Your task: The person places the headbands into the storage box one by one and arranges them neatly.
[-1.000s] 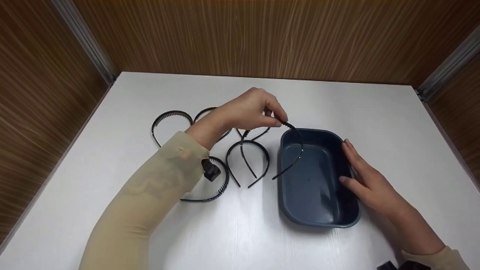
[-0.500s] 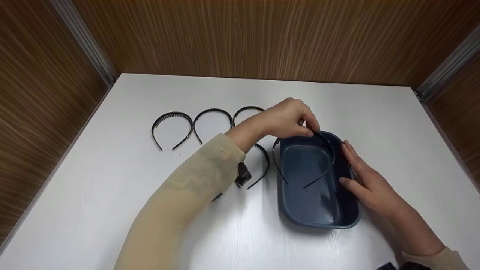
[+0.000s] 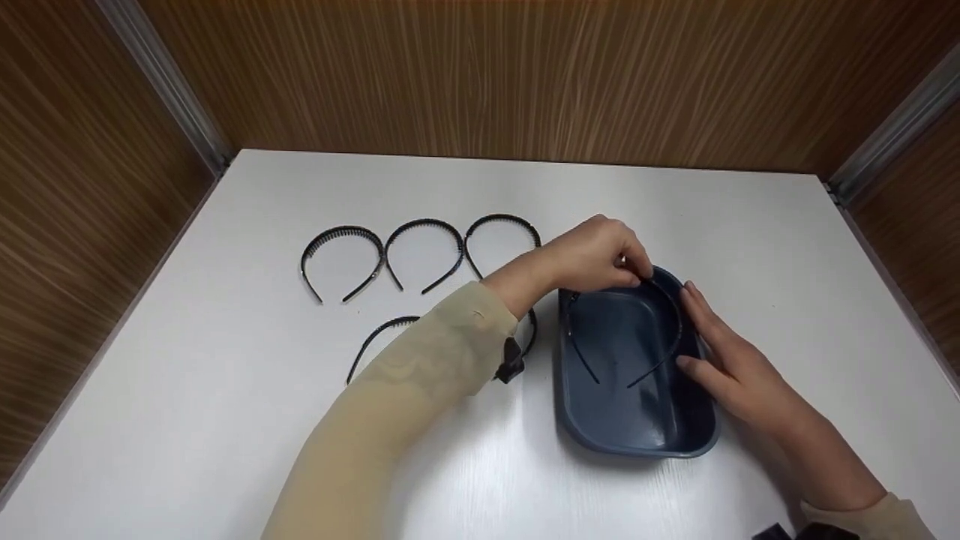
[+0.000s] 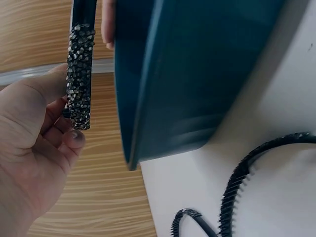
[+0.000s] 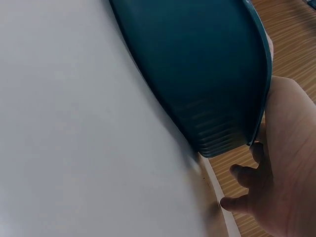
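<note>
Over the far end of the blue tub (image 3: 600, 427), the left hand (image 3: 596, 259) pinches a black headband (image 3: 670, 300) at the top of its arch, thumb & fingers curled round it. The band hangs inside the tub w/ both tips pointing toward the near side, arch at the far rim. In the left wrist view the band (image 4: 80, 64) shows a strip of small dark stones, held between thumb & fingertips just beside the tub's outer wall (image 4: 197, 74). The right hand (image 3: 731, 360) lies flat along the tub's right rim, fingers straight & together, tips touching the edge, holding nothing. The right wrist view shows that palm (image 5: 286, 168) against the tub wall (image 5: 197, 64), fingers relaxed. The tub sits on a white table (image 3: 225, 420), right of centre. Left of the tub, 3 more black headbands lie in a row on the far-left part of the table: left one (image 3: 341, 241), middle one (image 3: 424, 231), right one (image 3: 502, 225), all w/ open ends toward the near side. Nearer, 2 more bands are partly hidden by the left sleeve (image 3: 390, 420): one (image 3: 375, 341) at its left, another (image 3: 531, 334) just beside the tub. Wood-grain walls (image 3: 480, 75) enclose the table on 3 sides
</note>
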